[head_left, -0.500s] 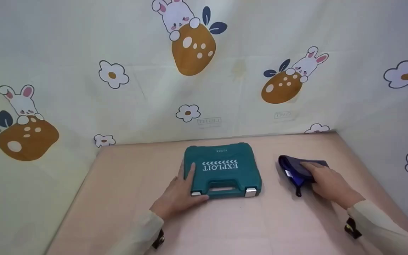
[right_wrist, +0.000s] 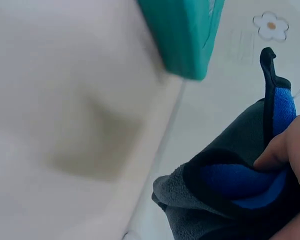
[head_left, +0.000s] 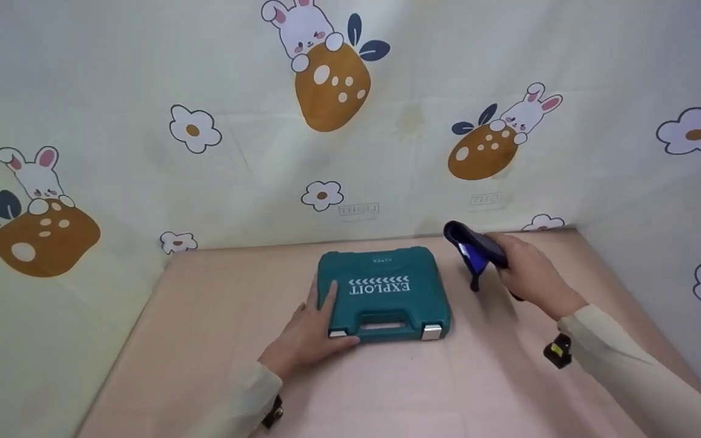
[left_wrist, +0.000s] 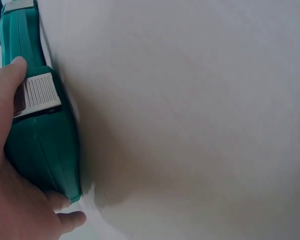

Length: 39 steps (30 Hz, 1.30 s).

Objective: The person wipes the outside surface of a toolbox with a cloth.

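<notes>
A green hard plastic case [head_left: 387,267] with a carry handle and silver latches lies flat, its printed lettering upside down in the head view. My left hand [head_left: 308,334] rests around its near left corner. One finger stretches over the lid, and the thumb [left_wrist: 12,75] lies along the front beside a latch [left_wrist: 40,92]. To the right of the case, my right hand [head_left: 536,274] grips a folded dark grey cloth [head_left: 484,246] above the table. The cloth has a blue inside, black edging and a small loop; in the right wrist view, the thumb presses into its blue fold [right_wrist: 230,180].
The table [head_left: 235,292] has a pale pink cover. Behind it and at both sides hangs a pale curtain [head_left: 247,182] printed with rabbits, orange fruit and flowers. A dark device [head_left: 558,351] sits at the right wrist.
My right hand has lifted the cloth off the table and moved it up and to the left, closer to the case. The left hand and the case have stayed put.
</notes>
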{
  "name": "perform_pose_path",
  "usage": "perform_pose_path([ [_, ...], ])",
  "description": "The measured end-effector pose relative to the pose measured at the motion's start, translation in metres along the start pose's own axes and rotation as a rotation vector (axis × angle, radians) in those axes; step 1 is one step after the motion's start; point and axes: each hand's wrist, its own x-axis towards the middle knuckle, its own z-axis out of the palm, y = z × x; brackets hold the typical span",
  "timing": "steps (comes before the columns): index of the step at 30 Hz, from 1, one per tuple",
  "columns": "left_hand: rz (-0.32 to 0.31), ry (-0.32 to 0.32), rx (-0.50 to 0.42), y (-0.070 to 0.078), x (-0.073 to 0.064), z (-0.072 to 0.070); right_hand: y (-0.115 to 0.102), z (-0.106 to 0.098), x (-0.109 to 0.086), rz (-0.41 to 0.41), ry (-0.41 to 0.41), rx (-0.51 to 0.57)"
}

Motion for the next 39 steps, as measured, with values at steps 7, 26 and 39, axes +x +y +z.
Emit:
perform_pose_path([
  [7,0.012,0.024,0.006,0.003,0.001,0.002,-0.042,0.033,0.029,-0.066,0.016,-0.049],
  [26,-0.014,0.029,-0.022,0.004,0.002,0.002,-0.114,0.093,0.072,-0.215,-0.03,-0.247],
  [39,0.006,0.031,-0.023,0.004,0.003,0.002,-0.149,0.124,0.103,-0.193,-0.069,-0.367],
])
